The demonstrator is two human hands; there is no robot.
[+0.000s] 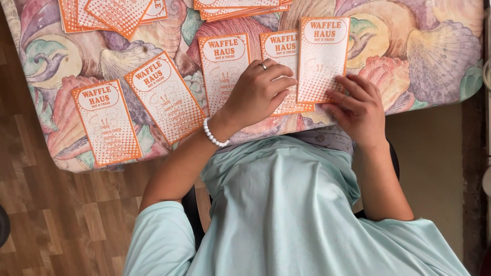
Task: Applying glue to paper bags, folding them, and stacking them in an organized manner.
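At frame center, the left hand (258,92) lies flat, grip released, on 1 orange-and-white card (282,61); the right hand (358,110) grasps another card (322,59) above the table (434,61).

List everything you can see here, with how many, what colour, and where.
Paper bags: five laid flat, orange and white, in a row on the table.
Bag stacks: two fanned piles, orange and white, at the table's far edge.
Tablecloth: one, pastel seashell print, covering the table.
Floor: brown wood planks, lower left.
Shirt: one, pale mint, on the person.
Bracelet: one, white beads, left wrist.
Ring: one, silver, on the left hand.
Left hand: resting on the middle bags.
Right hand: fingers on the rightmost bag's lower edge.
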